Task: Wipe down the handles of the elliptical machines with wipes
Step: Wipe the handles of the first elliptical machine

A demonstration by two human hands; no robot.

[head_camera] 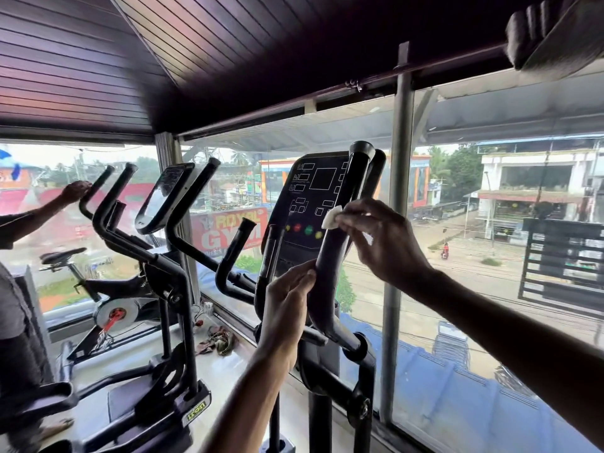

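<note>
Right hand (pixel 382 237): fingers bunched and curled, pinching a small white wipe (pixel 331 218) at the fingertips. The wipe is pressed against the left side of the black handle (pixel 335 256), about midway up its padded stretch. Most of the wipe is hidden under the fingers.

Left hand (pixel 287 308): lower on the same handle, fingers wrapped round its left edge just above the bend and gripping it. It holds nothing else.

The handle belongs to the near elliptical machine (pixel 330 371), centre of view. It rises in a curve to a capped end beside the console (pixel 310 204). The console is dark, with outlined buttons and a row of coloured dots.

Room: a second elliptical (pixel 163 266) stands to the left. At far left another person's hand (pixel 75 190) rests on one of its handles. An exercise bike (pixel 108 308) stands beyond it, by the glass. A crumpled rag (pixel 219 340) lies on the pale ledge between the two ellipticals.

A large window (pixel 490 273) runs along the far and right sides. Outside, a red gym sign (pixel 228 228) and a wet street (pixel 474 256) with buildings lie below. The ceiling (pixel 228 44) is dark and slatted.
</note>
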